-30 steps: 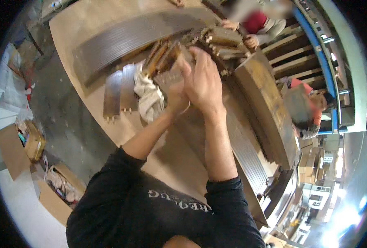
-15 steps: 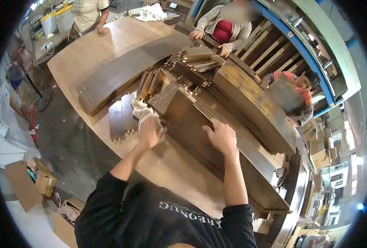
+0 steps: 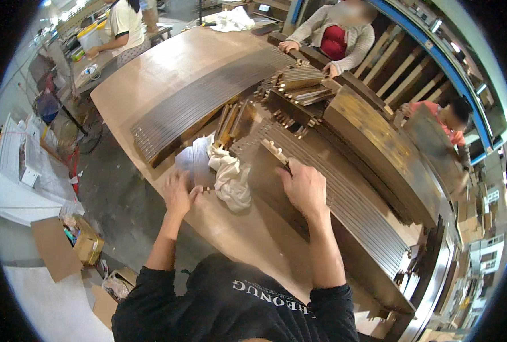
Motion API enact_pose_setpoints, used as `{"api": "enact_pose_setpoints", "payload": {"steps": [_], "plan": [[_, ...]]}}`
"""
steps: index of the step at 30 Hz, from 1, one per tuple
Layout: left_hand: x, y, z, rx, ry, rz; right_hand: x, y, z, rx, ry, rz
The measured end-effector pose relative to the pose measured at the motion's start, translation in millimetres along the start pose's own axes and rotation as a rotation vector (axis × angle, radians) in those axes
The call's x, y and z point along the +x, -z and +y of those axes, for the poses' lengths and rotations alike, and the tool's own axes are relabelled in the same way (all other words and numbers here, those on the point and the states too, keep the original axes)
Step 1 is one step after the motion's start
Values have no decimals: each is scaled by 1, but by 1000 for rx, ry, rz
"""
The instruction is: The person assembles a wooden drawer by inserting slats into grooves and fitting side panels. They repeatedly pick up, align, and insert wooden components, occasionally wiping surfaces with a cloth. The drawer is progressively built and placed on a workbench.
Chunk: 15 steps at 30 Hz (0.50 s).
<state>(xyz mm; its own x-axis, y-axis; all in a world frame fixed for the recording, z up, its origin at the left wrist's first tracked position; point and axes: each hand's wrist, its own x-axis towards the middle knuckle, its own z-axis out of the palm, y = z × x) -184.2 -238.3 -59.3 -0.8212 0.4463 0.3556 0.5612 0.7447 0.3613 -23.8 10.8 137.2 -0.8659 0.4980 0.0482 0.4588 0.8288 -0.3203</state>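
My right hand point(image 3: 306, 188) grips the upper edge of a long dark wooden board point(image 3: 282, 202), thumb on its near face. The board stands on edge, and pale dowel pegs show at its far end. My left hand point(image 3: 178, 194) is at the near end of some short dark boards point(image 3: 194, 158), fingers apart; whether it presses on them I cannot tell. Dowels stick out beside its thumb. A crumpled cream cloth point(image 3: 230, 179) lies between my hands, beside the short boards.
A wide row of dark slats point(image 3: 208, 97) lies further back on the table point(image 3: 168, 54). Smaller pegged pieces point(image 3: 302, 80) are piled mid-table, beside a large stained block of boards point(image 3: 379, 145). Two people work across the table; another stands far left. Cardboard boxes point(image 3: 57, 248) sit lower left.
My left hand has moved left, off the cloth to the short boards. The cloth now lies loose, nearer me. My right hand stays on the long board. The far-left person has turned.
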Motion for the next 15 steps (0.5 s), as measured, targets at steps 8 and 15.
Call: {"api": "enact_pose_setpoints", "payload": {"steps": [8,15], "plan": [[-11,13,-7,-19,263,-181,14,-3,14,-58,-13,88],[-28,61,-6,-1770,555,-265,9,3,8,89,6,102]]}}
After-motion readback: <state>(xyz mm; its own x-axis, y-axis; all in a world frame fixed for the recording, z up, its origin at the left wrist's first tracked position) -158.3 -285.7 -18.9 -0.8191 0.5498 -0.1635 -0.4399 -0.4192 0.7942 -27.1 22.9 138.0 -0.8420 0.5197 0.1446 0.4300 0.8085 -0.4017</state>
